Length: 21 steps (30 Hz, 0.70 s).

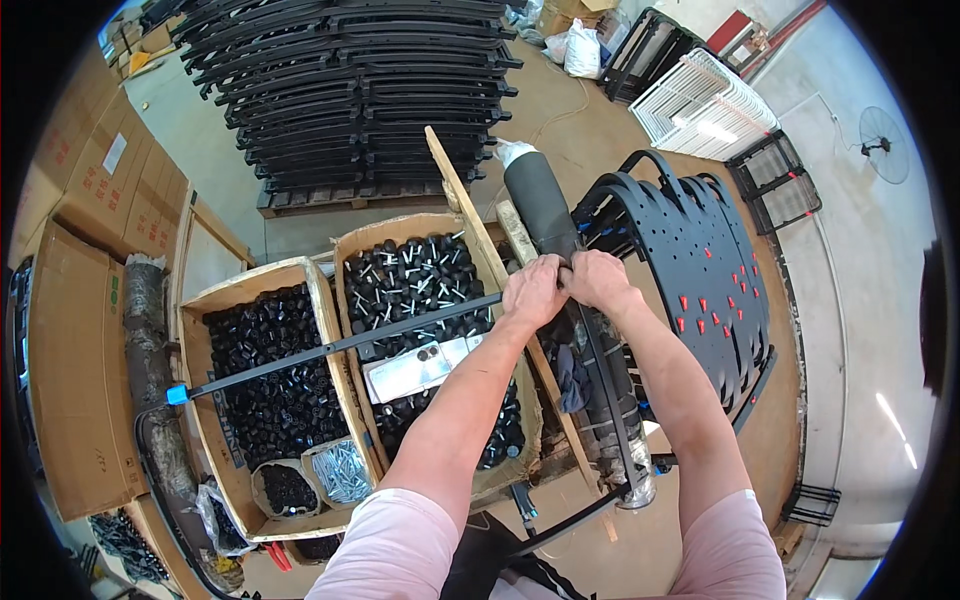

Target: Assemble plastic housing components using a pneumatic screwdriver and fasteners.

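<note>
Left grip (535,292) and right grip (597,280), closed round a black frame (606,387); its long bar (345,345) points left across two cartons (250,287), overhanging their outer edge

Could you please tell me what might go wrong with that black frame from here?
If the left hand or right hand slips, the black frame, which crosses above the left carton, could drop and scatter the small black parts. The wooden strip also looks close to the left hand, so knuckles might scrape it.
</note>
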Tool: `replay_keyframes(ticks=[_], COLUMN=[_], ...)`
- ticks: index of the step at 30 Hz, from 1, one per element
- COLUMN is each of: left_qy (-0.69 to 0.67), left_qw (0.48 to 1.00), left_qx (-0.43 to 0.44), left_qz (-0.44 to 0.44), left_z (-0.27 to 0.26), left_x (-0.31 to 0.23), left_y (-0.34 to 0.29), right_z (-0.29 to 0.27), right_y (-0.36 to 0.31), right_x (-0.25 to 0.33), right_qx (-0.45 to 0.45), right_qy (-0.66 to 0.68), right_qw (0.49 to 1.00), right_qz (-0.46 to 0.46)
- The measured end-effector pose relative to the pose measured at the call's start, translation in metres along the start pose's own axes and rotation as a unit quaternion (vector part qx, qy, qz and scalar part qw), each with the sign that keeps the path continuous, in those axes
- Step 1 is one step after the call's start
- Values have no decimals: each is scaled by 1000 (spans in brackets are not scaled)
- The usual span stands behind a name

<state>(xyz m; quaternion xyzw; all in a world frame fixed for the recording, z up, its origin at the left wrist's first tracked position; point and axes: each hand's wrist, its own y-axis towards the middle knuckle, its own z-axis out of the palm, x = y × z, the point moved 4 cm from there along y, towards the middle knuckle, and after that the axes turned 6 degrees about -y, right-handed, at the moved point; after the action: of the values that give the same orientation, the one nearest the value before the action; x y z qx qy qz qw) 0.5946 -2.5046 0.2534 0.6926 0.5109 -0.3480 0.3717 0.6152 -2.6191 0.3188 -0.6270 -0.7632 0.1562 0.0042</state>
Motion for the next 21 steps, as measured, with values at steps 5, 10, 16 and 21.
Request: replay_keyframes(ticks=[5, 10, 16, 21], left_qy=[-7, -5, -82, -68], left_qw=[1000, 1000, 996, 984], left_qx=[13, 16, 16, -95], left_qz=[-10, -11, 26, 136], left_z=[3, 5, -18, -76], left_x=[6, 7, -4, -7], left_y=[1, 1, -11, -82], right_z=[4, 0, 2, -10], right_y=[0, 0, -3, -3], right_x=[-3, -2, 7, 9], right_qx=[58, 33, -62, -40], right_qy=[-33, -17, -42, -61], right_qw=[997, 999, 997, 997], right_qz=[31, 9, -16, 36])
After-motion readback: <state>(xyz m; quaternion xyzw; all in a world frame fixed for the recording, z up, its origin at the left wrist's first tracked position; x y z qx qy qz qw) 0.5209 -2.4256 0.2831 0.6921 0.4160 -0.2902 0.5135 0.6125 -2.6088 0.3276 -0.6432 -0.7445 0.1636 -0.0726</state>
